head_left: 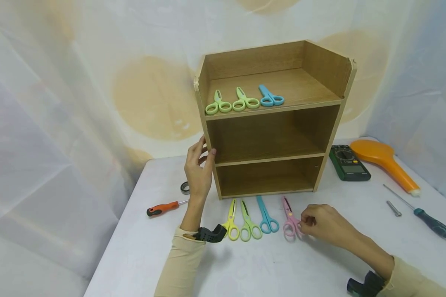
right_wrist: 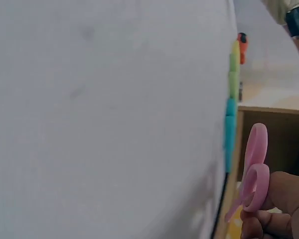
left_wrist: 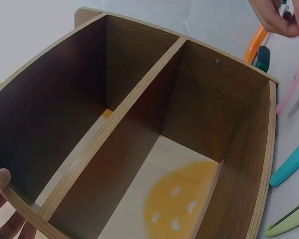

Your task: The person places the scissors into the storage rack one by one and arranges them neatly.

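My left hand holds the left side of a wooden shelf unit, its thumb on the front edge and its fingers behind. At the front right of the unit, my right hand pinches the handle of pink scissors; in the right wrist view the pink scissors show between thumb and finger. To their left lie blue scissors, green scissors and yellow scissors in a row. On the top shelf rest two pairs of green scissors and one blue pair.
On the table's right side are a multimeter, an orange paddle-shaped object, a bolt and a dark-handled screwdriver. An orange-handled screwdriver and a metal ring bearing lie at the left, beside my left forearm.
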The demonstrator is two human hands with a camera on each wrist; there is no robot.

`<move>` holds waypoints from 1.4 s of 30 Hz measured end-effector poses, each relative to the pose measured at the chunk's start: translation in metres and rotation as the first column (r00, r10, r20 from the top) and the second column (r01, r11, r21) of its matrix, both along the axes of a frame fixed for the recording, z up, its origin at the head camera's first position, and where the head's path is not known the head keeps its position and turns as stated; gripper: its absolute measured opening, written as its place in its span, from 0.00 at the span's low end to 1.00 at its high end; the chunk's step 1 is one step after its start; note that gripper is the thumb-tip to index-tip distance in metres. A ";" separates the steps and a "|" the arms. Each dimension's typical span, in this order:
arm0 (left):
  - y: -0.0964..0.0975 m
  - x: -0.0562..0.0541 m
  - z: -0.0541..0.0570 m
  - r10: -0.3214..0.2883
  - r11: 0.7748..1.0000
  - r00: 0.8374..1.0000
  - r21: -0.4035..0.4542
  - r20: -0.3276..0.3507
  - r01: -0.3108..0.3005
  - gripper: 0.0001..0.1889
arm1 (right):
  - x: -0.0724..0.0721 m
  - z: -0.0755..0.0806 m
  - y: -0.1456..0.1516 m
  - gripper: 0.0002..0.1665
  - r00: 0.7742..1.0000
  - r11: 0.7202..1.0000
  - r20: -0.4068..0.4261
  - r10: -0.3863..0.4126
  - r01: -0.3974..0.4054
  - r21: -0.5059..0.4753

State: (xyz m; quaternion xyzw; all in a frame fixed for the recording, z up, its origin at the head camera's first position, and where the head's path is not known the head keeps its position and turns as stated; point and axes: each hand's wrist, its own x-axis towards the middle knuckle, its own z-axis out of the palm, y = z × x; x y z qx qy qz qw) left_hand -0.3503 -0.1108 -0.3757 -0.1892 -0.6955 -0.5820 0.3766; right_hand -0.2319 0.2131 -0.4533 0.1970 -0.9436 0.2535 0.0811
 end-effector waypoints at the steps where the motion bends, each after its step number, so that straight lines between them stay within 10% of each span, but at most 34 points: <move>1: 0.000 0.000 0.000 -0.002 1.000 1.000 0.000 0.002 0.002 0.26 | 0.002 0.004 0.001 0.07 1.000 1.000 -0.011 0.004 -0.004 -0.005; 15: -0.002 0.000 -0.001 -0.001 1.000 1.000 -0.017 0.026 0.001 0.26 | 0.017 0.088 0.009 0.10 0.989 0.998 -0.133 0.057 -0.058 -0.004; 23: -0.002 0.001 -0.002 -0.009 1.000 1.000 -0.008 0.012 0.009 0.26 | 0.014 0.140 0.012 0.17 0.921 0.993 -0.373 0.115 -0.103 0.050; 34: -0.003 -0.002 -0.002 -0.006 1.000 1.000 -0.012 0.031 0.006 0.26 | -0.008 0.207 0.014 0.16 0.861 0.986 -0.484 0.155 -0.163 0.026; 42: -0.002 -0.003 -0.004 -0.010 1.000 1.000 -0.012 0.016 0.010 0.26 | -0.029 0.246 0.009 0.08 0.882 0.997 -0.465 0.076 -0.064 0.042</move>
